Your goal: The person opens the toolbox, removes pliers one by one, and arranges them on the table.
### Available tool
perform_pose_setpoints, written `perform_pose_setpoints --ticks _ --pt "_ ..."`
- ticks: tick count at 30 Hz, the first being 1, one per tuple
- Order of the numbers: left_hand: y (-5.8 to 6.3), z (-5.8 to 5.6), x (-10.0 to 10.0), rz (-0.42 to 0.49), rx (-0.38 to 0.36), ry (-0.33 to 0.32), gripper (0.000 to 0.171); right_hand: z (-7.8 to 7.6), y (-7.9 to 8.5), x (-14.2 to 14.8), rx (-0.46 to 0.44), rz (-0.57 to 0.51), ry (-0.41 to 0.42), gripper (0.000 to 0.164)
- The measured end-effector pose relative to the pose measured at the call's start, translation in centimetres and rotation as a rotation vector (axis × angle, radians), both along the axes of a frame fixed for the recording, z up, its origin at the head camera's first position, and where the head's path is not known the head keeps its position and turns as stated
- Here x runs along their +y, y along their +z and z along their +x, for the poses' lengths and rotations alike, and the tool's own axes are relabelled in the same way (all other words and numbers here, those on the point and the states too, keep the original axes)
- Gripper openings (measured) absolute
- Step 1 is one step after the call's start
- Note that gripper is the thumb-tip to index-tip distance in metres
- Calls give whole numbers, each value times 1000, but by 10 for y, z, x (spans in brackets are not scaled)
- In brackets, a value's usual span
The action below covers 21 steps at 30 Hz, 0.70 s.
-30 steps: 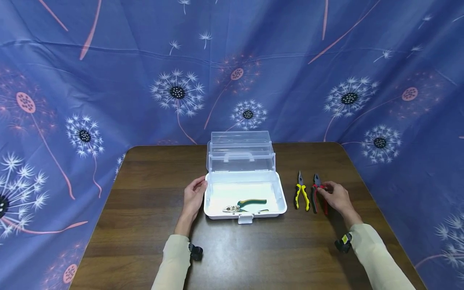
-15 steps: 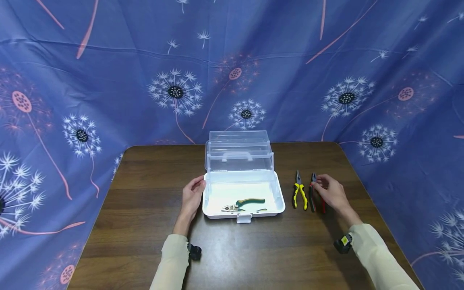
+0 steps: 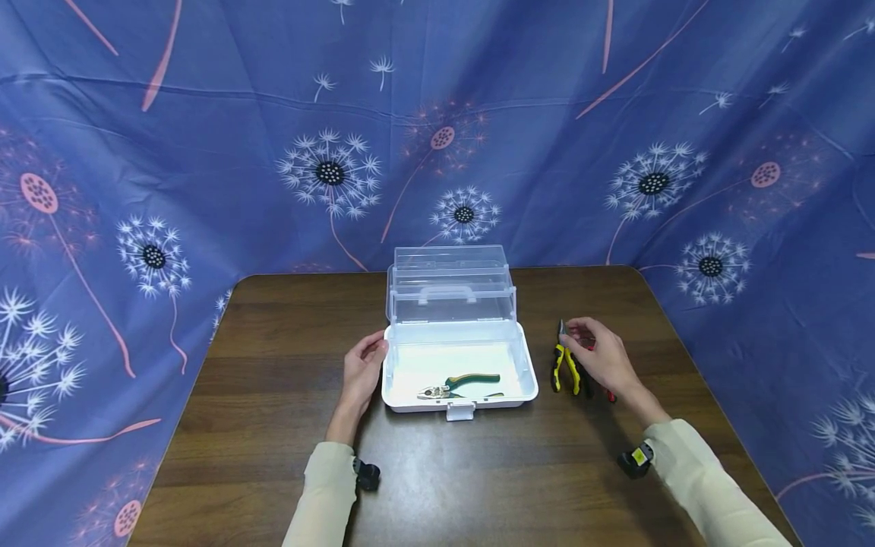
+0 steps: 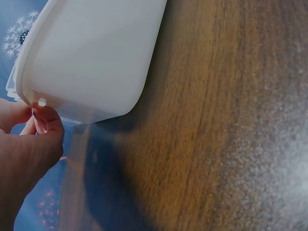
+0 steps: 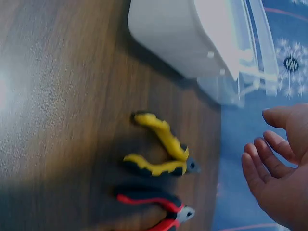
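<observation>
A white toolbox [image 3: 458,357] with a raised clear lid stands mid-table. At its left side, my left hand [image 3: 361,372] pinches the rim; in the left wrist view, thumb and finger meet at the rim's corner. Green-handled pliers [image 3: 473,378] lie inside the box. My right hand [image 3: 607,358] hovers over two more pliers, fingers apart and loosely bent, holding nothing in the right wrist view. Its fingertips overlap the nose of the yellow-and-black long-nose pliers [image 3: 572,371] in the head view. The hand partly hides the red-and-black pliers [image 5: 149,198] beside them.
The brown wooden table [image 3: 273,395] ends at the back against a blue dandelion-print cloth [image 3: 560,190]. The clear lid [image 3: 451,281] leans back behind the box, and a white latch [image 3: 460,412] hangs at its front.
My right hand has moved left, off the red-and-black pliers toward the yellow-and-black pair. My left hand keeps its place on the toolbox rim.
</observation>
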<state>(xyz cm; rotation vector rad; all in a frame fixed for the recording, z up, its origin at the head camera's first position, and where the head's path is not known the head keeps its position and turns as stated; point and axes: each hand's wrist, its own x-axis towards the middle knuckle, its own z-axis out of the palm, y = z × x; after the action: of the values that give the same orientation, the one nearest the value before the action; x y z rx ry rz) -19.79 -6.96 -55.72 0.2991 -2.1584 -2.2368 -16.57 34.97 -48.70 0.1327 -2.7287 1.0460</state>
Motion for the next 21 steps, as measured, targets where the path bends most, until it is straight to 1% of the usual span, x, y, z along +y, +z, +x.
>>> perform_pose_setpoints --ticks 3,6,7,8,11,13,14,15,21 --pt "0 0 0 -4 -5 1 33 1 4 -12 9 -22 32 28" --pt "-1 0 0 4 6 1 33 1 6 -24 16 -36 66 27" --pt "3 1 0 9 7 -3 33 1 7 -28 16 -37 78 27" --pt "3 1 0 14 14 -5 33 1 7 -31 16 -39 88 28" --pt "2 1 0 25 30 -5 33 0 5 -41 20 -36 120 28" --pt "2 1 0 23 26 -4 33 1 5 -49 20 -33 140 28" --pt "-3 -1 0 22 29 0 33 1 4 -53 24 -33 153 28" --pt "-3 -1 0 19 25 2 32 1 3 -57 29 -33 168 27" --pt "-3 0 0 25 20 9 32 5 -4 -78 54 -53 285 26"
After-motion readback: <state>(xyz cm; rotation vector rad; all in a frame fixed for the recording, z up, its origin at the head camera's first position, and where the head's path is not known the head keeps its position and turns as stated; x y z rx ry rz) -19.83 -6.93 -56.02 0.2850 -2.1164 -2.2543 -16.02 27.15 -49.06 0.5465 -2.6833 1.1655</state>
